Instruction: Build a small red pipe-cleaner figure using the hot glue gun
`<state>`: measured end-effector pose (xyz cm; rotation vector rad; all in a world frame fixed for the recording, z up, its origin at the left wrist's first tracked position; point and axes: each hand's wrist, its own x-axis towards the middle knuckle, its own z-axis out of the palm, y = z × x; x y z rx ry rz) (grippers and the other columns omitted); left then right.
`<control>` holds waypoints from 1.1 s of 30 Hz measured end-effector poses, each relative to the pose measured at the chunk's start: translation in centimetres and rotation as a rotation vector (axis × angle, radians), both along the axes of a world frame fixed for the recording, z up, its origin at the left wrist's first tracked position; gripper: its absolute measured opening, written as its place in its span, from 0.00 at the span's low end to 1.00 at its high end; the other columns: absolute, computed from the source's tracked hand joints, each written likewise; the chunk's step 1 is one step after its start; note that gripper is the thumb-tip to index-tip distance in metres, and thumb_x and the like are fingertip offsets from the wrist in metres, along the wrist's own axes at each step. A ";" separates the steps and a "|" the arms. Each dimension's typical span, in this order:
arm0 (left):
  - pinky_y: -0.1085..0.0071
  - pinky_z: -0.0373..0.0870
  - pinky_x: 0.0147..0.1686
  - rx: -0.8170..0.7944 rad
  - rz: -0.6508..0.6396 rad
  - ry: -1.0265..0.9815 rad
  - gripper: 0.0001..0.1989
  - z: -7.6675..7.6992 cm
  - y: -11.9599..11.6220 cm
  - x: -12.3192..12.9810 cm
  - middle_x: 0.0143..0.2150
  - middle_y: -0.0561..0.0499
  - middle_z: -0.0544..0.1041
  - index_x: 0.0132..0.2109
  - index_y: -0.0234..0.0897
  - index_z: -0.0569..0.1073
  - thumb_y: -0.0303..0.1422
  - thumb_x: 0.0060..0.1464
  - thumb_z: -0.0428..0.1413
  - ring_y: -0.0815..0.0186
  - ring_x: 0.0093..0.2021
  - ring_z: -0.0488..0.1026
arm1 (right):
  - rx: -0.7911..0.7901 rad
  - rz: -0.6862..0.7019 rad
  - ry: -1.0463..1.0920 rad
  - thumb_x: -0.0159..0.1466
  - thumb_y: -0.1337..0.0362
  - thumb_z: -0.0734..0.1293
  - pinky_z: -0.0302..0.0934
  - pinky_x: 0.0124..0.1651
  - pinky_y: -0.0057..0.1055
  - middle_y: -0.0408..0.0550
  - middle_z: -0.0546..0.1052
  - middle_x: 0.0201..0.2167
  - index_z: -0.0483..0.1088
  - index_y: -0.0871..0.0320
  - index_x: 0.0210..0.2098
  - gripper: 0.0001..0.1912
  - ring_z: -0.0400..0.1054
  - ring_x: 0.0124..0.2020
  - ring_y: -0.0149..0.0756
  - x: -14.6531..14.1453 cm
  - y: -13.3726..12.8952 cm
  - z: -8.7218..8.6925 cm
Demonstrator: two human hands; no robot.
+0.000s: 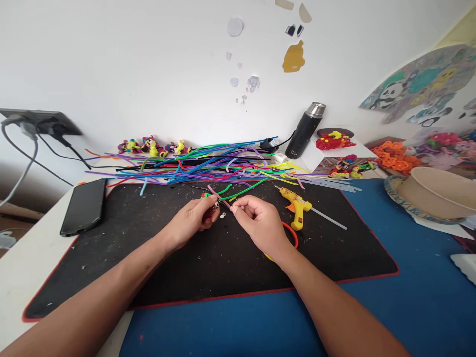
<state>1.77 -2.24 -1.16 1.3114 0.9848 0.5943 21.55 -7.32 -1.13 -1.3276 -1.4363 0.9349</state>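
Pink stem [226, 204] pinched in two spots above the mat [167, 277]

Your left hand [195, 215] has a narrow grip on it, with red and green bits [204, 196] at the fingers, too small to make out. Your right hand [256, 218] pinches the nearer end, just as narrow. Glue gun [296, 206] lies to the right, pile of stems [208, 163] behind, phone [85, 207] at the mat's left edge.

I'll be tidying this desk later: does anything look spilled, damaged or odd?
Mostly litter: pale flecks dot the black mat, so it looks unswept. Behind, coloured stems lie in a loose tangle, crossing at many angles. Nothing looks clearly broken.
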 end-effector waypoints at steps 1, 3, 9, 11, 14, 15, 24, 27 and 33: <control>0.69 0.46 0.25 -0.004 0.001 0.001 0.28 0.0 0.0 0.0 0.25 0.56 0.56 0.26 0.39 0.65 0.53 0.69 0.47 0.68 0.25 0.49 | -0.003 0.006 -0.004 0.67 0.59 0.69 0.51 0.27 0.29 0.36 0.61 0.19 0.78 0.56 0.34 0.08 0.54 0.23 0.30 -0.1 0.0 0.0; 0.69 0.46 0.24 -0.014 -0.005 0.011 0.27 0.0 -0.1 0.1 0.24 0.55 0.56 0.26 0.39 0.64 0.50 0.69 0.46 0.68 0.25 0.49 | -0.007 0.017 -0.006 0.66 0.59 0.69 0.51 0.26 0.29 0.36 0.61 0.19 0.78 0.56 0.34 0.09 0.54 0.22 0.30 -0.1 -0.1 0.0; 0.70 0.46 0.24 -0.027 -0.016 0.045 0.25 0.1 -0.5 0.4 0.24 0.56 0.56 0.25 0.39 0.63 0.49 0.67 0.47 0.68 0.25 0.49 | -0.002 0.020 -0.011 0.67 0.59 0.69 0.51 0.26 0.29 0.36 0.61 0.20 0.78 0.56 0.34 0.09 0.54 0.22 0.30 -0.2 -0.1 -0.1; 0.70 0.46 0.24 -0.031 -0.018 0.044 0.24 0.1 -0.5 0.4 0.24 0.56 0.56 0.25 0.39 0.63 0.48 0.66 0.48 0.68 0.25 0.48 | -0.004 0.023 -0.011 0.66 0.59 0.69 0.50 0.26 0.29 0.36 0.60 0.19 0.78 0.56 0.34 0.09 0.54 0.22 0.30 -0.2 -0.1 0.0; 0.70 0.47 0.24 -0.022 -0.028 0.058 0.24 0.3 -0.5 0.5 0.24 0.56 0.56 0.25 0.40 0.62 0.49 0.66 0.47 0.68 0.25 0.48 | -0.006 0.025 -0.004 0.66 0.59 0.69 0.50 0.26 0.29 0.36 0.60 0.19 0.77 0.56 0.33 0.09 0.53 0.22 0.30 -0.2 -0.1 0.1; 0.70 0.47 0.24 -0.011 -0.032 0.070 0.24 0.3 -0.5 0.5 0.24 0.56 0.56 0.25 0.40 0.62 0.49 0.66 0.47 0.68 0.25 0.48 | -0.006 0.025 -0.001 0.66 0.59 0.69 0.50 0.26 0.29 0.36 0.60 0.19 0.77 0.56 0.33 0.09 0.53 0.22 0.30 -0.2 -0.1 0.1; 0.69 0.53 0.24 0.132 -0.077 0.215 0.25 0.7 -0.7 0.7 0.24 0.54 0.60 0.26 0.40 0.64 0.50 0.67 0.44 0.65 0.26 0.55 | -0.012 0.025 -0.006 0.66 0.58 0.68 0.51 0.26 0.29 0.35 0.60 0.19 0.77 0.56 0.33 0.09 0.53 0.22 0.30 -0.3 -0.2 0.2; 0.70 0.53 0.23 0.146 -0.082 0.226 0.25 0.7 -0.7 0.7 0.23 0.54 0.60 0.25 0.41 0.64 0.50 0.67 0.44 0.65 0.25 0.56 | -0.014 0.020 -0.014 0.66 0.58 0.68 0.51 0.26 0.29 0.36 0.60 0.19 0.77 0.55 0.33 0.09 0.53 0.22 0.30 -0.3 -0.2 0.1; 0.70 0.54 0.23 0.165 -0.092 0.239 0.26 0.7 -0.7 0.8 0.23 0.54 0.61 0.25 0.41 0.64 0.50 0.67 0.43 0.65 0.25 0.55 | -0.008 0.025 -0.018 0.66 0.58 0.68 0.52 0.27 0.29 0.36 0.60 0.19 0.77 0.56 0.33 0.09 0.54 0.23 0.31 -0.2 -0.1 0.0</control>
